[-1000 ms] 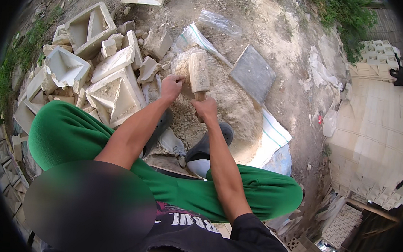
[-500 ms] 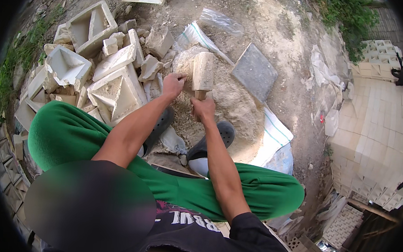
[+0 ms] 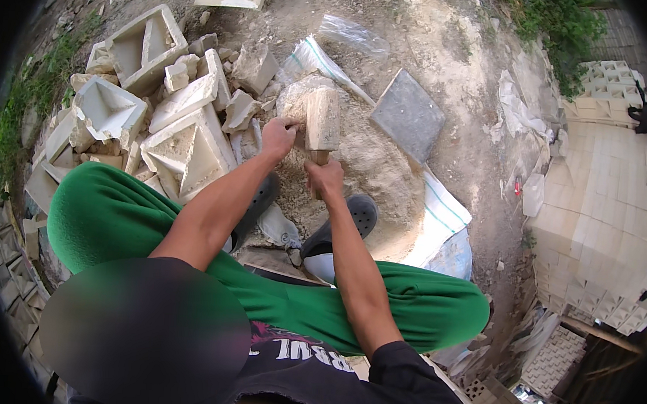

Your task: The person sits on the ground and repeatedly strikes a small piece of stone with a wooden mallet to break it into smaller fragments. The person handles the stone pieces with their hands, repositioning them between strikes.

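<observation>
Right hand [image 3: 324, 177] is wrapping around the handle of a wooden mallet [image 3: 322, 122], clamped on it just below the pale, dusty head, near the upper middle of the frame. Left hand [image 3: 278, 138] is resting just to the left of that head, its fingers curling in toward one another; whether they are pinching a fragment, I cannot tell. The mallet head is lying over a mound of crushed pale material [image 3: 381, 177] in the middle of the frame, while broken blocks [image 3: 191, 149] are filling the upper left and a grey slab [image 3: 409, 117] is lying right of the mallet. As I judge it, good handling here is calling for a firm but not rigid grip, the head coming down flat rather than on its edge, and short strokes led by the wrist, with the left fingertips well clear of the striking face. As for pose, the right forearm is running up from the lower right, nearly straight, with the knuckles uppermost; the left forearm is slanting up and rightward from the lower left, its wrist bending slightly, so both hands are meeting closely above the clogs [image 3: 352, 222].
</observation>
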